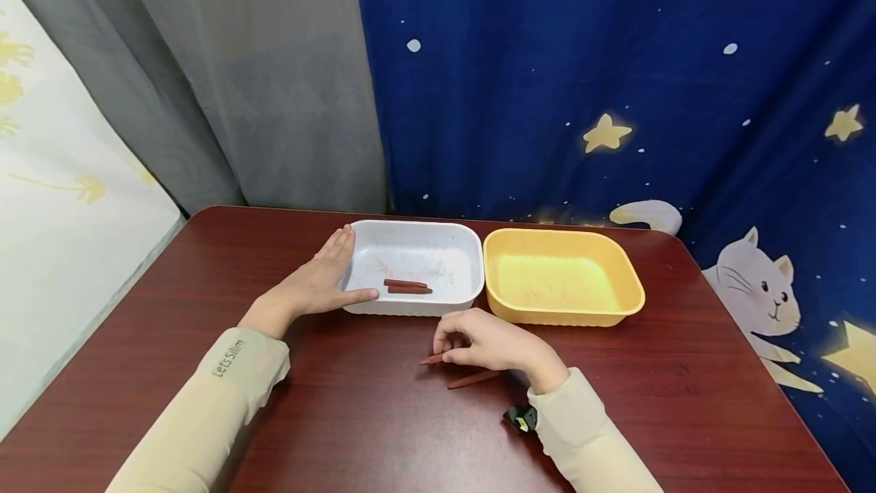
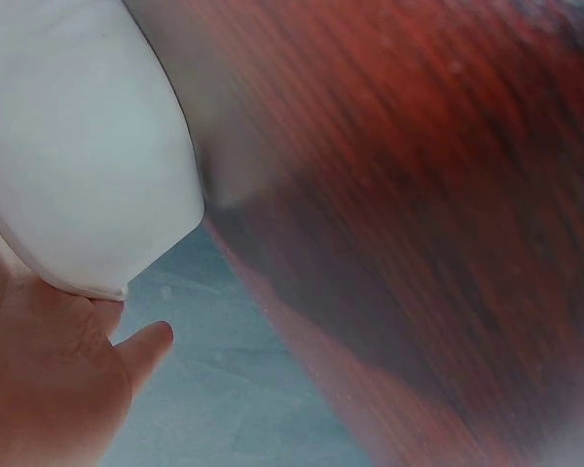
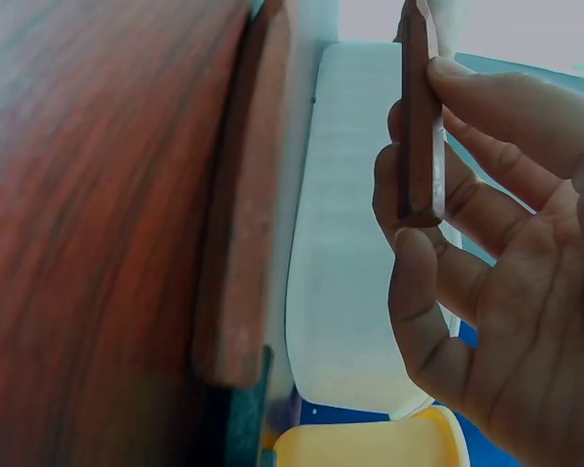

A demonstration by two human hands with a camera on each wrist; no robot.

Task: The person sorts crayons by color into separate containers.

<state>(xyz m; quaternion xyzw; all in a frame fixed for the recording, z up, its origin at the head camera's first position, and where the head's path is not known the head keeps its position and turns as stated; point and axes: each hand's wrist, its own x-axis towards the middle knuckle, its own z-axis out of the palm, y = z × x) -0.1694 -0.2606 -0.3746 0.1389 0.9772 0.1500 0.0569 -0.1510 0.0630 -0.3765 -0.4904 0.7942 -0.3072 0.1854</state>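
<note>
My left hand [image 1: 318, 278] lies with straight fingers along the left end of the white bin [image 1: 404, 309], its thumb at the front rim. In the left wrist view that hand [image 2: 49, 365] is at the lower left, against the bin's pale wall [image 2: 88, 146]. Inside the bin, two reddish-brown sticks [image 1: 408, 290] rest side by side. Between thumb and fingers my right hand [image 1: 489, 341] pinches a similar stick [image 3: 421, 126], faceted and tapered at one end, in front of the bins. Another stick [image 1: 472, 380] lies on the table just below that hand, partly hidden by it.
A yellow bin [image 1: 561, 316] stands right beside the white one, to its right. Both sit near the back edge of the dark red wooden table [image 1: 356, 417]. A small black object [image 1: 522, 418] shows at the right cuff. Curtains [image 1: 506, 97] hang behind the table.
</note>
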